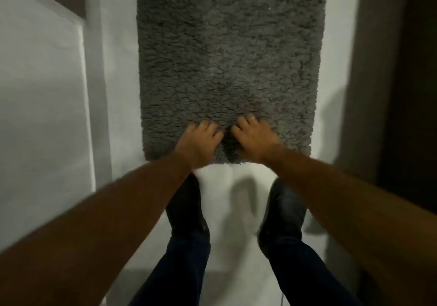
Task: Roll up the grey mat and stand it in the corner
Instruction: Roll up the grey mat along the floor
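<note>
A shaggy grey mat lies flat on the white floor and runs away from me to the top of the view. My left hand and my right hand rest side by side on the middle of its near edge, fingers curled into the pile. Between the hands the near edge is bunched and lifted slightly off the floor. The rest of the mat is unrolled.
My two dark shoes stand on the white floor just short of the mat. A white wall panel runs along the left. Dark brown furniture or a door stands along the right.
</note>
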